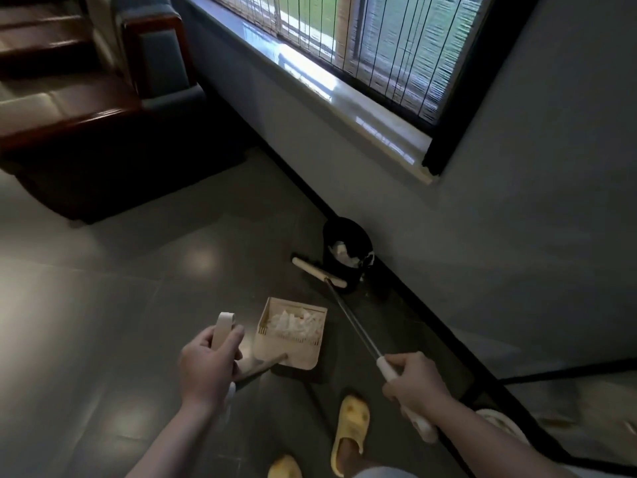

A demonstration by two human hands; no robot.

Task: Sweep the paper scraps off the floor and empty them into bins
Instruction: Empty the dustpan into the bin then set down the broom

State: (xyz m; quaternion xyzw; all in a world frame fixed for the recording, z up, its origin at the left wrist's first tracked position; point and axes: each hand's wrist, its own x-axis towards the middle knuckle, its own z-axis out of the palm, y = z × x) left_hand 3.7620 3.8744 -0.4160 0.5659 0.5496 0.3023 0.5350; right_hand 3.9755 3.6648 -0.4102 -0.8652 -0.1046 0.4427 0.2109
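Many white paper scraps (294,322) lie heaped inside the cream dustpan (289,334), low centre of the frame. The dustpan sits on the dark tiled floor (138,270), its comb-toothed edge toward the viewer and its long handle (224,327) rising to the lower left. The left hand (210,365) grips that handle just below its looped top, fingers curled round it, thumb along the front.

The right hand (413,384), lower right, holds the white grip of the broom (348,322), fingers wrapped tight. The metal shaft runs up and left from the hand to the cream broom head (319,272), which lies on the floor just above the dustpan and touches, or nearly touches, the base of the bin; contact cannot be told.

The black bin (348,250) stands against the wall's dark skirting, right of centre, with more crumpled white paper visible inside it.

Two yellow slippers (350,429) show at the bottom edge, between the forearms. A dark wooden step (69,125) fills the upper left, with a blue-grey padded chair (155,46) beside it. A barred window (379,39) with a pale sill (344,98) crosses the upper right. Edges of the frame are blurred.
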